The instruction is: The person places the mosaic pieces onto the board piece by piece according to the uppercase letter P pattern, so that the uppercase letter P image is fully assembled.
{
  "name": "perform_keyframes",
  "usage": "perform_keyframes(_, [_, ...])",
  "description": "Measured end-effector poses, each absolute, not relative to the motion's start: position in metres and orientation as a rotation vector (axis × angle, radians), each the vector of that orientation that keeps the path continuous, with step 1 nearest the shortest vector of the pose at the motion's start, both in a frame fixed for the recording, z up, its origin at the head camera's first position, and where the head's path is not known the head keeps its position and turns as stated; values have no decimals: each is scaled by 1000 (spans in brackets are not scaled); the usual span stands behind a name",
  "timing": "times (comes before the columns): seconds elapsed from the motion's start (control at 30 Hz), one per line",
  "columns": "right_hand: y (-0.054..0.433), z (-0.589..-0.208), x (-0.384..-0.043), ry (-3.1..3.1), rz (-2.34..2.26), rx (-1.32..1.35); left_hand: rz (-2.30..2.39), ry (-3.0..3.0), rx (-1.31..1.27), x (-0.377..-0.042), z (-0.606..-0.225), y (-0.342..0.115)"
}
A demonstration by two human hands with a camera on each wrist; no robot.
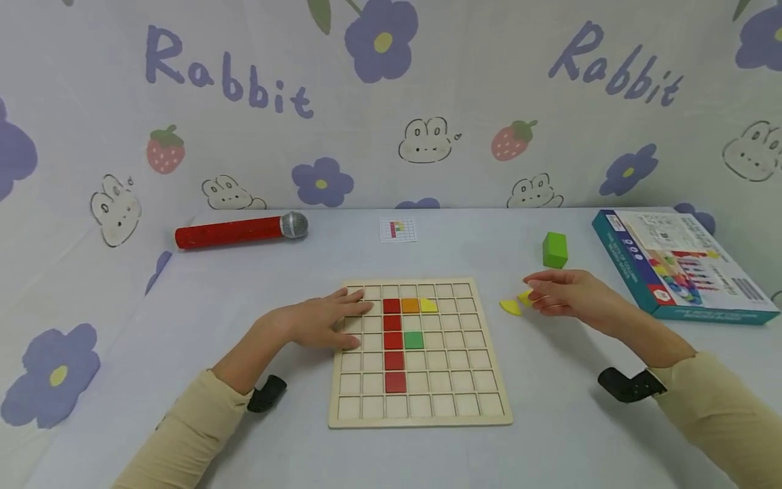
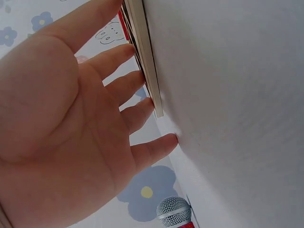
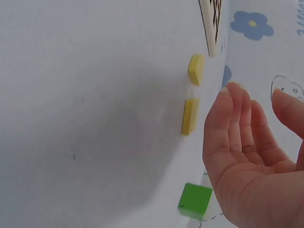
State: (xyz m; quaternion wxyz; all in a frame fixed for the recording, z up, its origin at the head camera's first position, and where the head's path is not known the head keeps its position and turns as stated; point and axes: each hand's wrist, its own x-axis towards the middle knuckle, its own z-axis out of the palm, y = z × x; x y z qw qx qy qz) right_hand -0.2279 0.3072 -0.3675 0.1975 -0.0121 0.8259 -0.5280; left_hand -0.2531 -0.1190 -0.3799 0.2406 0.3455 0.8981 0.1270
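Note:
A wooden grid board [image 1: 421,421] lies on the white table. Spread over its left edge, my left hand [image 1: 324,319] rests its fingers on the frame; the left wrist view shows the open palm beside the board's side. Several red tiles [image 1: 394,341] form a column in the grid, with an orange tile [image 1: 410,305], a yellow tile [image 1: 428,305] and a green tile [image 1: 413,340] to their right. My right hand [image 1: 565,292] hovers near two loose yellow pieces [image 1: 510,308], fingers loosely bent. In the right wrist view that hand [image 3: 251,156] is empty, apart from the yellow pieces [image 3: 190,117].
A green block [image 1: 554,250] stands behind my right hand. Farther right lies a flat teal-sided box [image 1: 690,265]. At the back are a small card [image 1: 398,230] with a printed coloured grid and, to its left, a red microphone [image 1: 235,232].

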Motion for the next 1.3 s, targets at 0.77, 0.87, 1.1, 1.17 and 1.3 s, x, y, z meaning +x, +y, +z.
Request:
perform_keyframes(0.77, [325,-383,-232,2222,-1606,12,354,2463,938,-252,-377,-118])
perform_keyframes(0.87, [320,-384,-233,2244,-1566,-10,357,2461,943,-252,-378,-118])
perform_keyframes(1.1, [308,-381,-233,2370,-1430,-81,357,2465,926,-251,-378,-117])
perform_keyframes(1.17, [304,-382,-233,2436,-1375,-128,358,2465,920,-251,-378,-117])
perform_keyframes(1.3, [295,-387,-233,2565,-1280,-236,359,2464,917,-251,-378,-117])
